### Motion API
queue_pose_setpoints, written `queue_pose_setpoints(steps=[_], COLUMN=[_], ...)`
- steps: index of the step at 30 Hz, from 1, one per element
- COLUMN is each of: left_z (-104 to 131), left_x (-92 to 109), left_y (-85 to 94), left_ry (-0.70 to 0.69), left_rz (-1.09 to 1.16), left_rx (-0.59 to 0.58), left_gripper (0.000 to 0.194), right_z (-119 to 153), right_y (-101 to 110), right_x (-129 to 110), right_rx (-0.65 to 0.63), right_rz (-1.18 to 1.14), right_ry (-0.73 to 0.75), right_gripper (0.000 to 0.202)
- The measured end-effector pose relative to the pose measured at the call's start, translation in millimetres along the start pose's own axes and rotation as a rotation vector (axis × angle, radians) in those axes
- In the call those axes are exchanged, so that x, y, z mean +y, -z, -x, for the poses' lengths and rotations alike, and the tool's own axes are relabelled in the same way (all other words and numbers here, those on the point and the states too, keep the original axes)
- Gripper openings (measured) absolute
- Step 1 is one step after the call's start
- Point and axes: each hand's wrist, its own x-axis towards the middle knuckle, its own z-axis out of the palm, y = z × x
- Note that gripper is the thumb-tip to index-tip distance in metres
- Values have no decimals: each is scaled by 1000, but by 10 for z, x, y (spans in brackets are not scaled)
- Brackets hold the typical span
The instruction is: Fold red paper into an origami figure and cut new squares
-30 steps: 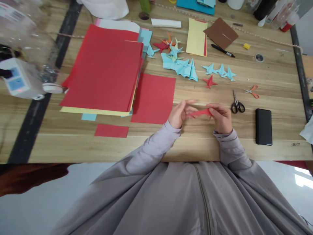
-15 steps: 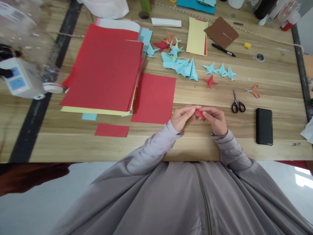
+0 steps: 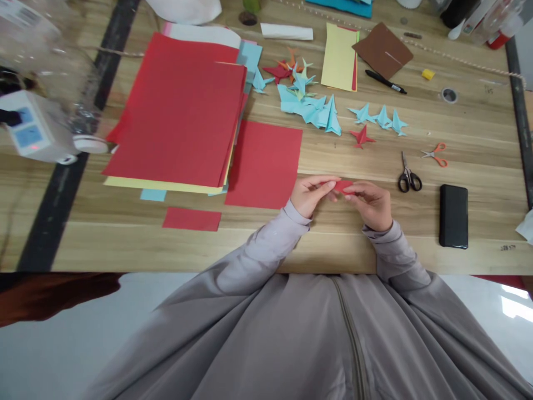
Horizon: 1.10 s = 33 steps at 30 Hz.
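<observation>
A small folded piece of red paper (image 3: 343, 187) is held above the table between both my hands. My left hand (image 3: 311, 193) pinches its left end between thumb and fingers. At the other end, my right hand (image 3: 372, 203) grips it with thumb and forefinger. The paper's exact folded shape is partly hidden by my fingers. Just left of my left hand lies a red paper sheet (image 3: 266, 165). Beyond my hands sits a red paper crane (image 3: 362, 136), with several blue paper cranes (image 3: 383, 118) in a row behind it.
A stack of large red sheets (image 3: 179, 111) covers the left side, with a red strip (image 3: 191, 219) before it. To the right are black scissors (image 3: 409, 176), orange scissors (image 3: 438, 154) and a black power bank or phone (image 3: 453, 215). More folded paper (image 3: 310, 108) lies at the back.
My right hand has shifted slightly right, away from my left, and more of the red paper shows between them. The whole view has moved a little.
</observation>
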Motion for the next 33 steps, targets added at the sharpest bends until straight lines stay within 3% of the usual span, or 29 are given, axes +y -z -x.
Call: queue_pose_setpoints(steps=[4, 9, 18, 26, 33], left_z=[27, 32, 14, -8, 2], left_x=[50, 32, -36, -11, -39], left_y=[-33, -37, -26, -10, -22], left_ry=[87, 62, 58, 69, 84], left_rz=[95, 44, 16, -20, -52], left_rx=[-47, -47, 30, 124, 98], left_gripper=[32, 32, 31, 33, 35], right_z=[-4, -10, 0, 6, -7], right_y=[-2, 5, -15, -14, -28], right_x=[-5, -21, 21, 62, 40], right_rx=[18, 4, -6, 43, 12], right_rz=[-23, -47, -86, -49, -120], right_ry=[-19, -44, -14, -132, -177], right_gripper=[9, 7, 9, 16, 13])
